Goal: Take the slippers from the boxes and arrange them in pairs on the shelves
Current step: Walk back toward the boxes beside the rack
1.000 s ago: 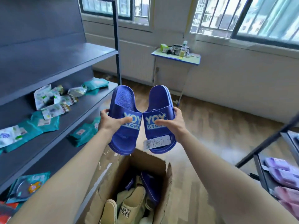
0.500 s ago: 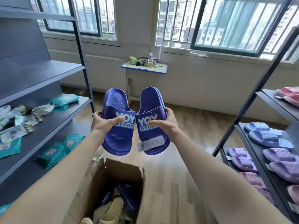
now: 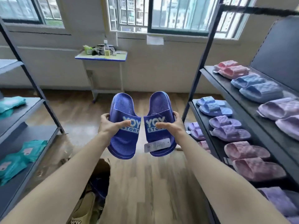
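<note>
Many pairs (image 3: pixel 226 126) stand on the shelves (image 3: pixel 218 84). The left hand (image 3: pixel 110 125) and right hand (image 3: pixel 171 125) each grip one blue slipper (image 3: pixel 123 139); the box (image 3: pixel 104 165) has more.

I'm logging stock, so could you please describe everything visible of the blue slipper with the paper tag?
The tagged slipper is a deep blue slide, seemingly moulded rubber or foam, with a textured footbed and a wide strap bearing a pale "YOY" logo. A white paper tag hangs over its toe end. It is in the air, heel end up, beside its mate with a gap between. The right hand grips its strap, thumb across the logo, fingers round the outer edge.
</note>
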